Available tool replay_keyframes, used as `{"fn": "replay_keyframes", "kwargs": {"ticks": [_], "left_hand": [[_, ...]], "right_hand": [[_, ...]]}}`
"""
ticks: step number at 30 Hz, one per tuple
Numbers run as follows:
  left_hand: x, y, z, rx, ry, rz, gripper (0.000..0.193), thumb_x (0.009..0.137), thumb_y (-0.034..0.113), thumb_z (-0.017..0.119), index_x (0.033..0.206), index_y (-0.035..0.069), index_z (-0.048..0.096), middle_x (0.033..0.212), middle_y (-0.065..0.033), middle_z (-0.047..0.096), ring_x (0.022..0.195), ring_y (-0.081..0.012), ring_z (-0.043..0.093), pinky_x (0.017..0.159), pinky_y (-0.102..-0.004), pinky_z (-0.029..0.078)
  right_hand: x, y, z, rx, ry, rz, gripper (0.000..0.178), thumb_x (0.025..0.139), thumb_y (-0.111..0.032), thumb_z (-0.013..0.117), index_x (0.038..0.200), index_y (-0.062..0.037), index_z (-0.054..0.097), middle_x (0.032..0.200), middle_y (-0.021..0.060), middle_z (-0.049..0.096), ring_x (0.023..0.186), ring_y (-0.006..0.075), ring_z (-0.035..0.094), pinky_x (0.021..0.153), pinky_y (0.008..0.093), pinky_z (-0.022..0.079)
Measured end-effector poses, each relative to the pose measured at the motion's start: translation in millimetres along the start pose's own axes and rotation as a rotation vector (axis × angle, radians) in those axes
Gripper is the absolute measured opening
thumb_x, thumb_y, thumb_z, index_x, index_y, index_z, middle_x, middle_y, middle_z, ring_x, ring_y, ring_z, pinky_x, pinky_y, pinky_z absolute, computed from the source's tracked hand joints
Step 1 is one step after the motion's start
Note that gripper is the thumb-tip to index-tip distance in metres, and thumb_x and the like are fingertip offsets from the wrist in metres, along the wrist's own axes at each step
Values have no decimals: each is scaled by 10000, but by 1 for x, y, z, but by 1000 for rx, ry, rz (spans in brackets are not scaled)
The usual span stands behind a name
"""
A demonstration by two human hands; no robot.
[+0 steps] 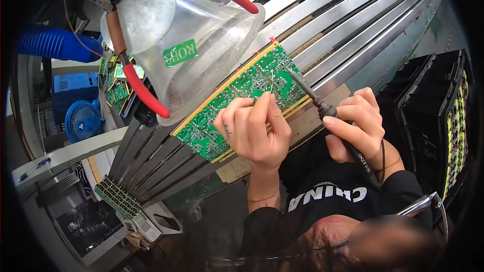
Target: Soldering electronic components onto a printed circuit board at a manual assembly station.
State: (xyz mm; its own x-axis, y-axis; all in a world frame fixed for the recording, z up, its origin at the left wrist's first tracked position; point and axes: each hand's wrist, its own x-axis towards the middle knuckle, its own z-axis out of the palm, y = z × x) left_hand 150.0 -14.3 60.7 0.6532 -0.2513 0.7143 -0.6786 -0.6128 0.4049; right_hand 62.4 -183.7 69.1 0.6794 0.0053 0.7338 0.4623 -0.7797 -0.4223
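A long green circuit board (pixel 212 121) with yellowish edge strips lies slantwise across the metal rails in front of me. My left hand (pixel 257 131) is closed above its middle, with thumb and forefinger pinching a thin piece of solder wire (pixel 272 80) that points up over the board. In my right hand (pixel 358 131) is a black soldering iron (pixel 330 113), gripped like a pen. The iron's tip is over the board's far right part, a little right of the wire; whether it touches the board I cannot tell.
A clear fume hood (pixel 212 35) with red-sleeved handles hangs just beyond the board. Several metal rails (pixel 348 30) run underneath. At left are a blue fan (pixel 83 121), a blue hose (pixel 58 44) and stacked boards (pixel 118 196). Black crates (pixel 428 100) stand at right.
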Motion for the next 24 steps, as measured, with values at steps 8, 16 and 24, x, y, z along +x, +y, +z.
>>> {"fn": "replay_keyframes", "kwargs": {"ticks": [8,16,24], "left_hand": [[0,-1,0,23,-4,10,219,843,-18,754,1009,119,709,804,15,571,841,-197,619,879,-391,434],[1,0,0,18,3,5,214,844,-10,760,1006,121,713,801,15,570,843,-196,621,877,-389,436],[1,0,1,19,4,-4,207,847,-2,766,1005,122,717,798,15,570,843,-196,621,880,-390,439]], "right_hand": [[-7,-3,12,-1,-3,35,290,787,-113,718,1075,-80,731,873,48,633,679,181,559,717,354,427],[-4,-10,12,-29,-2,68,290,805,-103,713,1094,-82,727,882,51,639,681,180,563,729,346,432],[-1,-14,13,-35,13,87,295,804,-104,717,1098,-77,733,872,49,633,670,173,559,709,333,426]]}}
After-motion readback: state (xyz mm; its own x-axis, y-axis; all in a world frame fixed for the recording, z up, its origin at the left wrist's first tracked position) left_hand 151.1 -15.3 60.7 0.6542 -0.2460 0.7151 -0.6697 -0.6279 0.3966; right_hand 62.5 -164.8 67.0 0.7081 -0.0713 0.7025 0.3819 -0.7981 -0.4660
